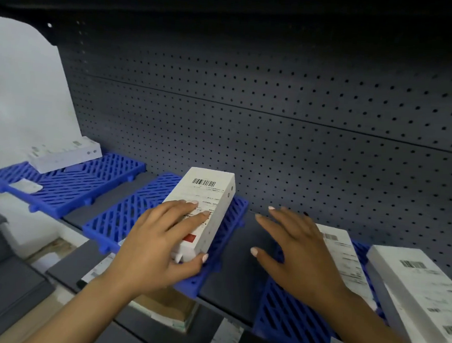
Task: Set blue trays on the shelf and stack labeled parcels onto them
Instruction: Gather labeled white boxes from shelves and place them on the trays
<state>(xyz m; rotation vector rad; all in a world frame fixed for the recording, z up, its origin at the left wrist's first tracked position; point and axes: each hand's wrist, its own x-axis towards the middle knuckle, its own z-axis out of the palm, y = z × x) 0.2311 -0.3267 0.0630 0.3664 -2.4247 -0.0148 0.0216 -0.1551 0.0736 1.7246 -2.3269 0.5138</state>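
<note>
- My left hand (159, 247) holds the white rectangular cardboard parcel with the barcode label (203, 210): fingers lie flat along its printed top, and my thumb curls round its near end.
- That parcel sits on the middle blue slatted plastic tray (124, 217), along the tray's right edge and angled toward the dark grey perforated back panel (304, 118) of the shelf.
- My right hand (294, 255) hovers spread and holding nothing, just right of that parcel, above the bare dark shelf board (238, 280) between the middle tray and the right-hand blue tray (289, 319).
- Two more white labelled parcels (412, 294) rest on the right-hand tray; another white parcel (64, 156) lies at the back of the far-left blue tray (83, 184).
- Risk, as I judge it: the parcel lies so close to the tray's right edge that a careless push could tip it off onto the board.
- The middle tray's near corner overhangs the shelf front, so leaning on it could tilt tray and parcel forward.
- My right hand could knock the neighbouring parcels if I reach back blindly.
</note>
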